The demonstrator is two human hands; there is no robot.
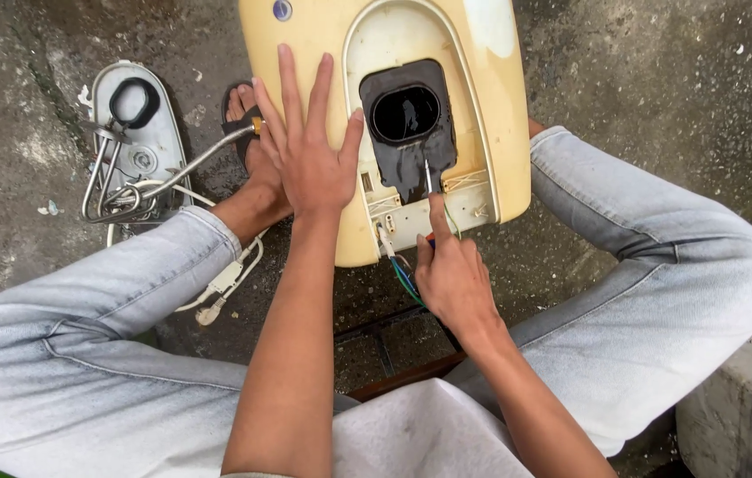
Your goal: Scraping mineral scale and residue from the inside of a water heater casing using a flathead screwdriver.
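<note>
Left hand (309,155) lies flat, open, steadying the yellowed plastic heater casing (491,106). Right hand (451,274) grips a thin metal screwdriver (428,177); slippage risks nicking the coloured wires (405,279).

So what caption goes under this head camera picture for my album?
Left hand flat on a yellowed water heater; right hand pokes a screwdriver below its black opening.

Heating element (141,164) lies left of casing (482,106).

Cream-yellow appliance housing (323,35), lying flat, underside up, between the knees. Black gasket (408,124) with oval opening at the housing's centre. Thin screwdriver (428,177) at the gasket's near edge, coloured wires (404,276) trailing from the housing's near end.
</note>
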